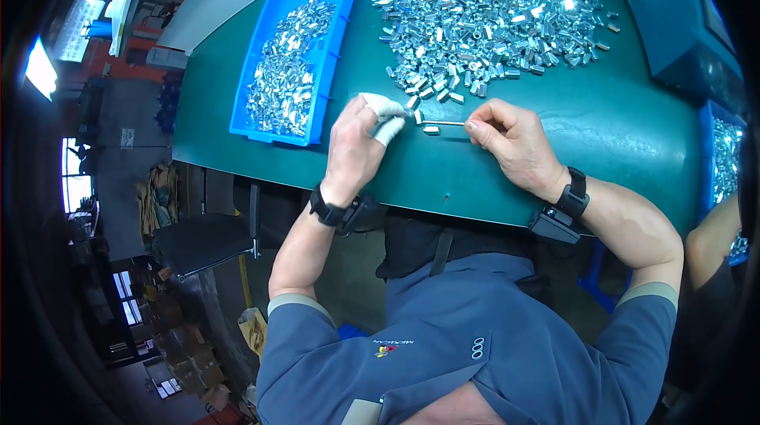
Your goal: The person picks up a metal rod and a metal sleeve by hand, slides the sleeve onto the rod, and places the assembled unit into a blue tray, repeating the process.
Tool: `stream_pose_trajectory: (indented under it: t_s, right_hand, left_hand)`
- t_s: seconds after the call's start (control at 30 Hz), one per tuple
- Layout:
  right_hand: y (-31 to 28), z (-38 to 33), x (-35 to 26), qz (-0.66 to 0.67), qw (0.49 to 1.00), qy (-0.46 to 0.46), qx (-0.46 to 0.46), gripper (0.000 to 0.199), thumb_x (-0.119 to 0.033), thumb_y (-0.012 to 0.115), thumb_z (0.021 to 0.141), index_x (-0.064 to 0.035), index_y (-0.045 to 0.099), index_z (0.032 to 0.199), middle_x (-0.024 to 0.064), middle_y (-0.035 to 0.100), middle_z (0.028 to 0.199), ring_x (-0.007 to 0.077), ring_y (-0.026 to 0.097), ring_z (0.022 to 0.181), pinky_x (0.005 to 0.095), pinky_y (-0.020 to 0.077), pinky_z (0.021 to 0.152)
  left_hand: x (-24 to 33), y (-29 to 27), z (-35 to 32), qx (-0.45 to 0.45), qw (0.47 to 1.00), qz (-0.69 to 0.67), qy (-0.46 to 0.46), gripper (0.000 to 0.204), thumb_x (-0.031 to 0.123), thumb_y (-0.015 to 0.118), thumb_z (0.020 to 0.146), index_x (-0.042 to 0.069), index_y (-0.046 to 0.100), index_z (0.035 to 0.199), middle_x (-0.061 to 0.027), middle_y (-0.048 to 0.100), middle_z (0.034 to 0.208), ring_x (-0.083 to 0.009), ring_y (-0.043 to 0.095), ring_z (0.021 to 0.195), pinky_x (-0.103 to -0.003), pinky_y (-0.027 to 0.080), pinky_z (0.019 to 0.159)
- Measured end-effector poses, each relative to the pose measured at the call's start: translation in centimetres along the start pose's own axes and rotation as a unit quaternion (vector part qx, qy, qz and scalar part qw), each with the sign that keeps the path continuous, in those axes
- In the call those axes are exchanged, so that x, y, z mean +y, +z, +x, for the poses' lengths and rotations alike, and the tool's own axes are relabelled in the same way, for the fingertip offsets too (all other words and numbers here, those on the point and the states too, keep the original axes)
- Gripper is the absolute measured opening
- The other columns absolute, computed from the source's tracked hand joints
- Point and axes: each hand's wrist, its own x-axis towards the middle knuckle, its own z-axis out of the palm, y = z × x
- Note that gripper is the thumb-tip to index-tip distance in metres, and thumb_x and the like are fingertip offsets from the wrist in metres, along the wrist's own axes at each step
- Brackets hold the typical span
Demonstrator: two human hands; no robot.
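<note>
Over the near part of the green table [617, 132], my two hands meet around a thin metal rod. My left hand [355, 144], with white coverings on its thumb and finger, pinches a small silvery metal sleeve [408, 112], partly hidden by the fingertips. From the right, my right hand [518, 148] grips the thin rod [445, 123] between thumb and fingers. Another short sleeve [419, 117] sits at the rod's left tip; whether the rod enters it I cannot tell. Just below lies a loose sleeve [431, 130].
A large heap of metal sleeves [491, 21] covers the table's far middle. Left of it stands a blue tray [315, 120] partly filled with similar parts. A blue-green machine [673, 29] is at the far right, beside another blue bin [704, 148] and another person's arm [712, 243].
</note>
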Motion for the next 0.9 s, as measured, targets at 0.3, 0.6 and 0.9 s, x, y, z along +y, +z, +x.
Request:
stream_pose_trajectory:
  t_s: [0.3, 0.6, 0.9]
  right_hand:
    - [0.0, -0.2, -0.6, -0.055, 0.998, 0.02, -0.015, 0.014, -0.014, 0.07, 0.1, -0.0005, 0.069, 0.098, 0.0006, 0.067, 0.083, 0.0061, 0.058, 0.075, 0.0241, 0.0479, 0.066]
    - [-0.1, -0.2, -0.4, -0.087, 0.996, 0.002, -0.029, 0.017, -0.017, 0.07, 0.1, -0.0003, 0.07, 0.095, 0.0017, 0.067, 0.079, 0.0072, 0.057, 0.072, 0.0262, 0.0465, 0.062]
    - [-0.2, -0.2, -1.2, -0.104, 0.993, -0.005, -0.055, 0.036, -0.026, 0.061, 0.106, -0.0015, 0.069, 0.082, 0.0035, 0.063, 0.065, 0.0099, 0.058, 0.06, 0.0283, 0.0437, 0.054]
  left_hand:
    - [1.9, 0.4, -0.6, -0.013, 0.999, -0.025, 0.024, 0.019, 0.0, 0.081, 0.079, 0.005, 0.073, 0.096, -0.0092, 0.072, 0.098, -0.0297, 0.069, 0.092, -0.039, 0.055, 0.08]
    - [2.5, 1.0, 0.0, -0.023, 0.994, 0.008, 0.106, 0.022, 0.001, 0.082, 0.079, 0.004, 0.072, 0.099, -0.0092, 0.072, 0.095, -0.0294, 0.07, 0.091, -0.039, 0.055, 0.078]
    - [3.5, 2.1, -0.2, -0.05, 0.99, -0.05, 0.124, 0.021, 0.0, 0.082, 0.078, 0.005, 0.07, 0.095, -0.0086, 0.071, 0.091, -0.0288, 0.068, 0.086, -0.039, 0.054, 0.076]
